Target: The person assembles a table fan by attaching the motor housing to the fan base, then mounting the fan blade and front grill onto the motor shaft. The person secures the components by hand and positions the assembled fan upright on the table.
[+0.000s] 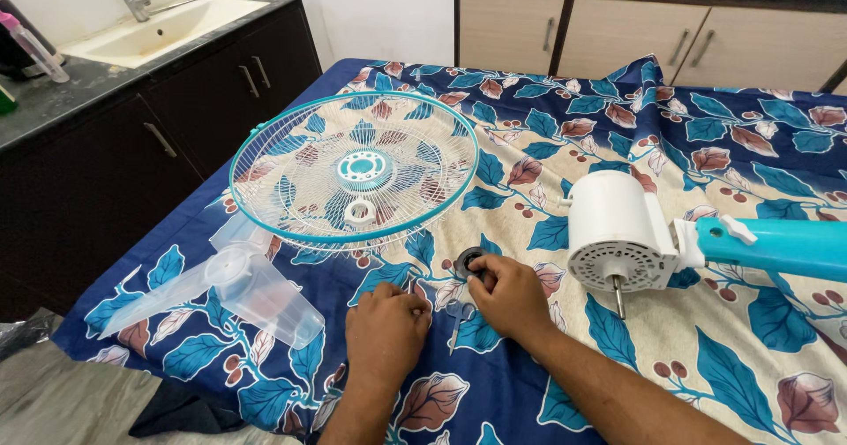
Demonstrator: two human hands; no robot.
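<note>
A small dark ring nut [468, 261] is pinched by the right hand [510, 297], just ahead of it; the left hand [386, 332], apparently curled and empty, rests beside it on the bedsheet [529, 392].

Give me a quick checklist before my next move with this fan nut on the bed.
1. Right hand on the dark ring nut: ok, fingertips touch it.
2. Left hand free: cannot tell, it rests knuckles up on the sheet.
3. Motor shaft bare: ok.
4. Grille flat and apart from the hands: ok.
5. Clear blade within reach: ok, beside the left hand.
</note>
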